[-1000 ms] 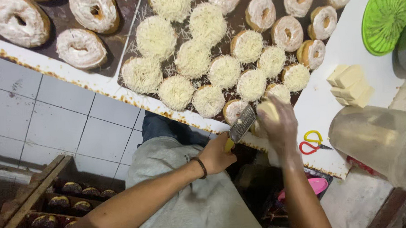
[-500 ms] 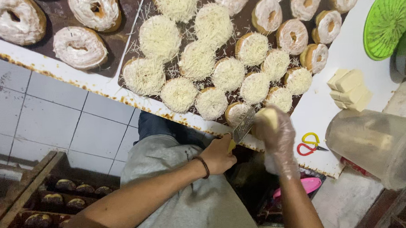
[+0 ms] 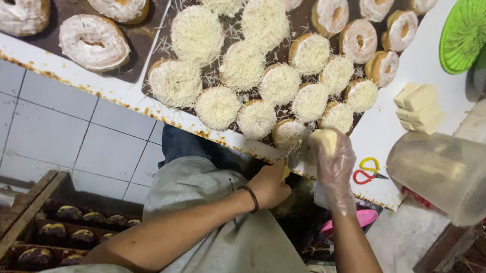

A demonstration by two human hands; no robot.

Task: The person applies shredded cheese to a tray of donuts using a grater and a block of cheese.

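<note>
Left hand, bare with a dark wristband, closed around the handle of a small metal grater — blade tilted over the near edge of the dark tray. Right hand, in a clear plastic glove, closed on a pale cheese block pressed against the grater, just above a cheese-topped doughnut. Beside it on the white table — stacked cheese blocks, scissors, a clear plastic jug.

No labelled packages, signs or screens show here; the nearest is a cloudy plastic tub at the white surface's right edge.
</note>
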